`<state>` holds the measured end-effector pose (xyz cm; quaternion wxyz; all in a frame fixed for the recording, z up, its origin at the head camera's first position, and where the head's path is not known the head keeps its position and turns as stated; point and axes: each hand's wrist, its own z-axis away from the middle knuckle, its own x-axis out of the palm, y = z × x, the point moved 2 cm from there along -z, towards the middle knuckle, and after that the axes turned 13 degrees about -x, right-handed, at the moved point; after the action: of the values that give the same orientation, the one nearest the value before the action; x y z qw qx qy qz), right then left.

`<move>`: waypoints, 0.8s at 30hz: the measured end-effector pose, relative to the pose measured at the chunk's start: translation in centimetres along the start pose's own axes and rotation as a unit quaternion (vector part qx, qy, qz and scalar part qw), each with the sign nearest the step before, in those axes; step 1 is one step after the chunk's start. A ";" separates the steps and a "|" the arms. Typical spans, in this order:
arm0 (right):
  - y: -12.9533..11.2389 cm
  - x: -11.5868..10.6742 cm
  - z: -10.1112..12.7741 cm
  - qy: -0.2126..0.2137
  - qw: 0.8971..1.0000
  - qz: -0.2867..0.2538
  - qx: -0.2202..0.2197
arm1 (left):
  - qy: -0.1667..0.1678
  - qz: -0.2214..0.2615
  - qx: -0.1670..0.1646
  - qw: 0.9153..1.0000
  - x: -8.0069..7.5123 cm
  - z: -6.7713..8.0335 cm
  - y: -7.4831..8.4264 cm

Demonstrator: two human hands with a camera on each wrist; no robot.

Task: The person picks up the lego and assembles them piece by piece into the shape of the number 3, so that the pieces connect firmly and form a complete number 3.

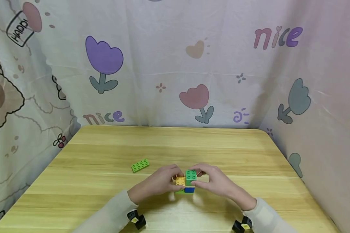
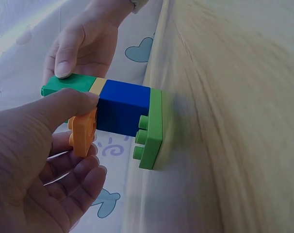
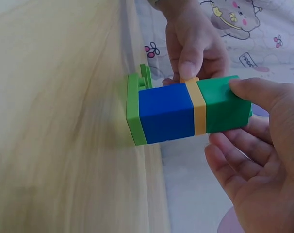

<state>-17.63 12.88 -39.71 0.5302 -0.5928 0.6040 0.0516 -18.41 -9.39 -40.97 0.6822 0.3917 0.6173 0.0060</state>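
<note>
A small tower of toy building bricks stands on the table between the hands. Its base is a light green plate (image 2: 155,131), with a blue brick (image 3: 166,114) on one end. Across the blue brick lies a yellow-orange plate (image 1: 180,181) that juts out to the left over the base. A green brick (image 1: 191,177) sits on its right end. The left hand (image 1: 160,179) pinches the jutting end of the yellow-orange plate between thumb and fingers. From the right, the right hand (image 1: 214,179) grips the green brick, its thumb on the near side.
Another light green plate (image 1: 140,165), studs up, lies on the wooden table (image 1: 110,149) left of and beyond the tower. A printed curtain (image 1: 151,58) hangs behind the table and along both sides. Each wrist wears a small black camera (image 1: 136,219).
</note>
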 end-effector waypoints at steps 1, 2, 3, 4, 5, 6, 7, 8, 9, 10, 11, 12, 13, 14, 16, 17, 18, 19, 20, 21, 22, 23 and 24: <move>0.1 0.0 0.0 -0.001 1.000 -0.004 0.001 | 0.000 0.001 0.001 1.000 0.0 0.0 0.0; 0.2 0.0 0.0 -0.001 1.000 -0.008 0.001 | -0.001 0.002 0.002 1.000 0.0 0.0 -0.1; 0.3 0.0 0.1 -0.001 1.000 -0.010 0.000 | -0.002 0.004 0.003 1.000 0.0 0.0 -0.1; 0.3 0.0 0.1 -0.001 1.000 -0.014 -0.001 | -0.003 0.004 0.004 1.000 0.0 0.0 -0.2; 0.4 0.0 0.1 -0.001 1.000 -0.017 -0.003 | -0.004 0.004 0.005 1.000 0.0 0.0 -0.2; 0.4 0.0 0.1 0.000 1.000 -0.020 -0.004 | -0.005 0.001 0.006 1.000 0.0 0.0 -0.3; 0.5 0.0 0.1 0.000 1.000 -0.022 -0.005 | -0.006 -0.001 0.006 1.000 0.0 0.0 -0.3; 0.5 0.0 0.1 0.001 1.000 -0.024 -0.005 | -0.007 -0.004 0.006 1.000 -0.1 0.0 -0.3; 0.6 0.0 0.1 0.001 1.000 -0.024 -0.007 | -0.009 -0.008 0.006 1.000 -0.1 0.0 -0.3; 0.6 0.1 0.1 0.002 1.000 -0.023 -0.008 | -0.012 -0.012 0.004 1.000 -0.2 0.0 -0.4; 0.6 0.1 0.1 0.003 1.000 -0.022 -0.008 | -0.014 -0.017 0.002 1.000 -0.2 0.0 -0.4; 0.6 0.1 0.1 0.004 1.000 -0.023 -0.008 | -0.018 -0.020 0.000 1.000 -0.3 0.0 -0.4; 0.6 0.1 0.1 0.004 1.000 -0.022 -0.008 | -0.022 -0.022 -0.002 1.000 -0.4 0.0 -0.4; 0.6 0.1 0.1 0.005 1.000 -0.021 -0.008 | -0.026 -0.025 -0.003 0.999 -0.4 0.0 -0.5; 0.6 0.2 0.1 0.008 1.000 -0.020 -0.008 | -0.035 -0.028 -0.004 0.999 -0.6 0.0 -0.6; 0.6 0.2 0.1 0.008 1.000 -0.020 -0.010 | -0.038 -0.030 -0.004 0.999 -0.7 0.1 -0.6; 0.6 0.2 0.1 0.009 1.000 -0.020 -0.010 | -0.043 -0.029 -0.003 0.999 -0.9 0.1 -0.7; 0.6 0.2 0.0 0.009 1.000 -0.019 -0.010 | -0.046 -0.030 -0.001 0.998 -1.1 0.1 -0.8; 0.6 0.2 0.0 0.009 1.000 -0.020 -0.011 | -0.050 -0.030 0.002 0.998 -1.3 0.2 -0.8; 0.6 0.2 0.0 0.009 1.000 -0.021 -0.011 | -0.054 -0.032 0.004 0.998 -1.5 0.2 -0.9; 0.6 0.2 0.0 0.009 1.000 -0.021 -0.012 | -0.057 -0.032 0.005 0.998 -1.7 0.2 -0.9; 0.6 0.2 0.0 0.009 1.000 -0.021 -0.011 | -0.062 -0.034 0.006 0.998 -1.9 0.2 -1.0; 0.5 0.2 0.0 0.009 1.000 -0.022 -0.009 | -0.066 -0.035 0.006 0.997 -2.0 0.2 -1.1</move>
<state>-18.00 12.89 -40.16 0.5203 -0.6112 0.5951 0.0400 -19.22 -11.27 -39.86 0.7189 0.3735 0.5844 -0.0470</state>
